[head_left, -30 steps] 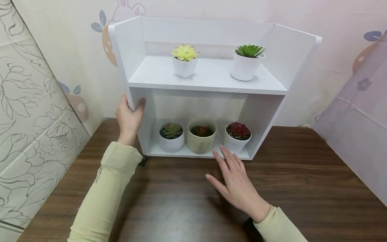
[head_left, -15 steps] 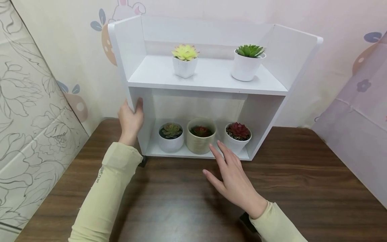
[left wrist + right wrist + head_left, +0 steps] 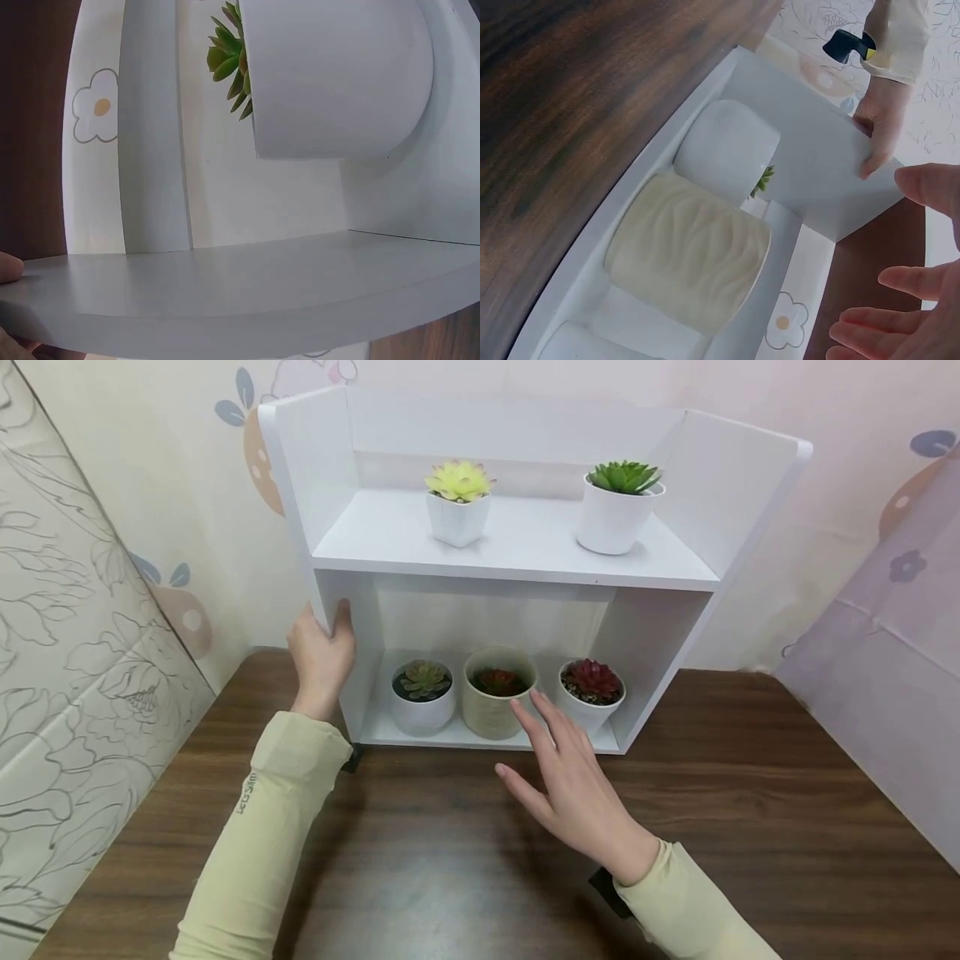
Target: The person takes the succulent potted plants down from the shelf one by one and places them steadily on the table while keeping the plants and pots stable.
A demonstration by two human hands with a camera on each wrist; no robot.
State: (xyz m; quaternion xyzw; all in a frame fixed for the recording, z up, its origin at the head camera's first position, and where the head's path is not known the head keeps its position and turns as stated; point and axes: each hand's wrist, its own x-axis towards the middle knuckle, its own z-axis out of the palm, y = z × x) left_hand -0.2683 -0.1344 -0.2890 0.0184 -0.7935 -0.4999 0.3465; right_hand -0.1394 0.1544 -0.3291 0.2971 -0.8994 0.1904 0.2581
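Observation:
My left hand (image 3: 322, 652) grips the left side panel (image 3: 288, 485) of a white two-tier shelf (image 3: 517, 570), thumb on the inner face. In the left wrist view that panel crosses the bottom, beside a white pot (image 3: 337, 75). My right hand (image 3: 577, 802) hovers before the lower tier, fingers spread and holding nothing. Its fingertips overlap the beige ribbed pot (image 3: 487, 714) in the head view; contact is not evident in the right wrist view. Left of that pot is a white pot with a green succulent (image 3: 423, 681); right of it, one with a dark red succulent (image 3: 592, 681).
On the upper tier stand a faceted white pot with a yellow-green succulent (image 3: 459, 518) and a round white pot with a green one (image 3: 615, 522). A dark wooden table (image 3: 750, 793) carries the shelf. Patterned cloth (image 3: 840, 527) hangs behind it.
My right hand has moved slightly left and forward, toward the beige pot. The left hand keeps its grip on the panel. The head view has shifted a little.

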